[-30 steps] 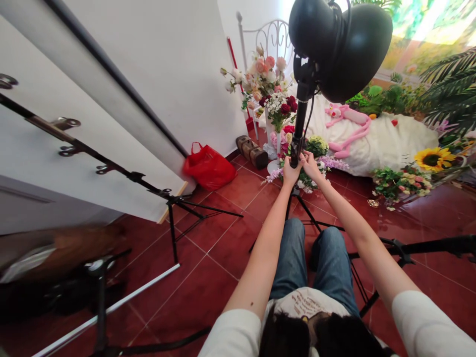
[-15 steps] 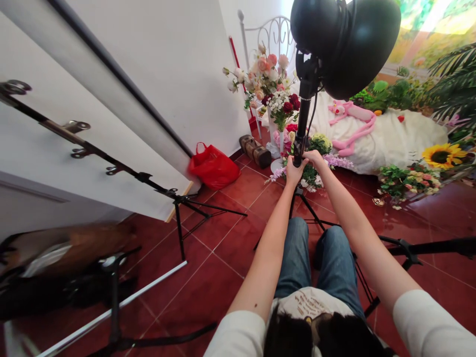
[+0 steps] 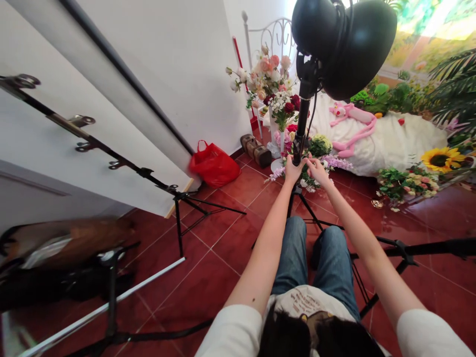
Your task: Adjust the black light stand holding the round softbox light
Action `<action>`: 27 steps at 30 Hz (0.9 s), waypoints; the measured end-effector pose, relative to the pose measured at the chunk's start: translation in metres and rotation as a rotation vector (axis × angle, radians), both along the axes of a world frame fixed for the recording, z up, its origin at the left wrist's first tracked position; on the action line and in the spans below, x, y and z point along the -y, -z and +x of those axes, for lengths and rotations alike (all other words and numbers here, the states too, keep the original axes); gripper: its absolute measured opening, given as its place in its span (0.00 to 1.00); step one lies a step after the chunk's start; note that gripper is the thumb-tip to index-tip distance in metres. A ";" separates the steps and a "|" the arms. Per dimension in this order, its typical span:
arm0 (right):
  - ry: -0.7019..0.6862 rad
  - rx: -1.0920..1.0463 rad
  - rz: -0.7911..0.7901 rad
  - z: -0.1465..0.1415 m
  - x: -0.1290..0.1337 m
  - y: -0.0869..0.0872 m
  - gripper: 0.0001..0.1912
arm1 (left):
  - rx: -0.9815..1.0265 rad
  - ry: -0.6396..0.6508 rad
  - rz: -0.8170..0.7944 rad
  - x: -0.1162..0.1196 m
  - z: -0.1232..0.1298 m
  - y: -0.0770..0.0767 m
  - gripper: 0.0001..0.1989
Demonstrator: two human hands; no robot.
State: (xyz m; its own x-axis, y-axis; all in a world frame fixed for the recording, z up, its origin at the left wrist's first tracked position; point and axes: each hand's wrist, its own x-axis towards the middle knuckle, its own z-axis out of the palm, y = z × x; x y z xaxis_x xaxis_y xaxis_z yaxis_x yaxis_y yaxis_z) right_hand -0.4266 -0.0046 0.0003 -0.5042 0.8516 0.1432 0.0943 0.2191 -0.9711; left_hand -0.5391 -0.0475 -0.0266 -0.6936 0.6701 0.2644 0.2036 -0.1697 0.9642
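Left hand (image 3: pixel 292 170) wrapped around the black light stand pole (image 3: pixel 301 130) at twelve o'clock, below the black studio lamp (image 3: pixel 344 42). Right hand (image 3: pixel 317 170) just beside, at two o'clock, fingers loosely curled, touching pole; grip unclear. Flower arrangement (image 3: pixel 273 87) behind.

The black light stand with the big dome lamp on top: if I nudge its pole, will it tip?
Probably top-heavy: the black dome lamp sits high on a thin black pole. The spread tripod legs should resist small nudges. Both hands, left hand and right hand, grip the pole low.
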 end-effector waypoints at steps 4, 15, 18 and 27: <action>-0.118 0.045 -0.094 0.078 0.067 0.048 0.25 | 0.018 -0.001 0.031 -0.001 0.003 -0.002 0.26; 0.273 0.108 -0.402 0.265 0.171 0.113 0.30 | -0.074 -0.410 -0.212 0.032 0.061 0.054 0.32; 0.478 0.058 -0.410 0.299 0.178 0.118 0.30 | 0.094 -0.387 -0.340 0.045 0.111 0.090 0.31; 0.807 -0.120 -0.300 0.349 0.175 0.089 0.26 | 0.062 0.344 -0.053 -0.016 0.285 0.065 0.26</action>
State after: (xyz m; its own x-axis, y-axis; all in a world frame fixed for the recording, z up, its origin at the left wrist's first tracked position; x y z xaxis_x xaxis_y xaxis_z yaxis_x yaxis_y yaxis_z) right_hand -0.0779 -0.1792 -0.0891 0.2744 0.9526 -0.1315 0.0037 -0.1378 -0.9905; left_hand -0.2544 -0.0319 -0.0916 -0.4389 0.8788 0.1874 0.0841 -0.1675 0.9823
